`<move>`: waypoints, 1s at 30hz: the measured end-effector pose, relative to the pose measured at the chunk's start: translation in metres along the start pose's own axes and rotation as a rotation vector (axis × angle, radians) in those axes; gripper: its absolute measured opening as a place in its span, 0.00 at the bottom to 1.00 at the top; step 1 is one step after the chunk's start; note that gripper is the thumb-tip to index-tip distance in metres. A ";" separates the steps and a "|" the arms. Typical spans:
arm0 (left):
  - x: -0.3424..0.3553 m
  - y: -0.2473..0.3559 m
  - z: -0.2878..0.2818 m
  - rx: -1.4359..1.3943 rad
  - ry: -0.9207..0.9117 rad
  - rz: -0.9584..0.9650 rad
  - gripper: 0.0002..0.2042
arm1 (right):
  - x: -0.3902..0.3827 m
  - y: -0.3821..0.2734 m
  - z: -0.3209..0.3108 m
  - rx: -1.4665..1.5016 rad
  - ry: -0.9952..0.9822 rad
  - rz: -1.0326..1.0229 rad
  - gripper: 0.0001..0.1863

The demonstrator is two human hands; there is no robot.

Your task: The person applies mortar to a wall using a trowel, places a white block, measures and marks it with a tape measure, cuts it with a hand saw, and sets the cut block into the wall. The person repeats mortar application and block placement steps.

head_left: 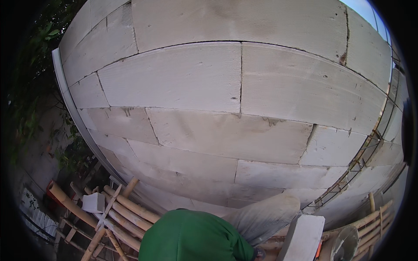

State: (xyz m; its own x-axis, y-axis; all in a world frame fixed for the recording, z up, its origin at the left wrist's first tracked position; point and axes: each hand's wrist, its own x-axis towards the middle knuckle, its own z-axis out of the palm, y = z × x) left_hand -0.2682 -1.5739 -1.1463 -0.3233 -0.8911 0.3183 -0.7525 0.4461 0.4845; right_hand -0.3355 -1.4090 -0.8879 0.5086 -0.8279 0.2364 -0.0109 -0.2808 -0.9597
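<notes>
Leftmost, crossed bamboo poles (133, 203), seemingly bracing each other, lie well left of the long pale block (302, 237); just left of that block, a hand (260, 253), finger state and owner too hidden to tell; just right, a round grey tub (356, 237), likely for easy reach.

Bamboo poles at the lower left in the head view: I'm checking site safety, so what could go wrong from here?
The small white block, which appears to rest on the bamboo poles, could slip off if they are jolted. The larger pale block, close to the green clothing, might tip if knocked. The exposed steel bars at right could snag anyone leaning close.
</notes>
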 end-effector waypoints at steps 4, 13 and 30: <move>-0.001 -0.006 -0.005 -0.009 -0.002 -0.019 0.17 | 0.003 0.005 0.004 0.004 -0.026 0.009 0.19; -0.020 -0.019 -0.016 -0.023 0.022 -0.065 0.18 | 0.006 0.003 0.025 0.024 -0.107 0.027 0.19; -0.027 -0.028 -0.027 0.002 -0.055 -0.078 0.21 | 0.014 -0.002 0.044 0.097 -0.126 0.050 0.18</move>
State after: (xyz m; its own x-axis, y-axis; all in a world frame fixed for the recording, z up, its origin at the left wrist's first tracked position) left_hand -0.2227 -1.5606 -1.1465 -0.2951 -0.9263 0.2343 -0.7777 0.3753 0.5043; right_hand -0.2904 -1.3985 -0.8892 0.6137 -0.7703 0.1733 0.0413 -0.1878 -0.9813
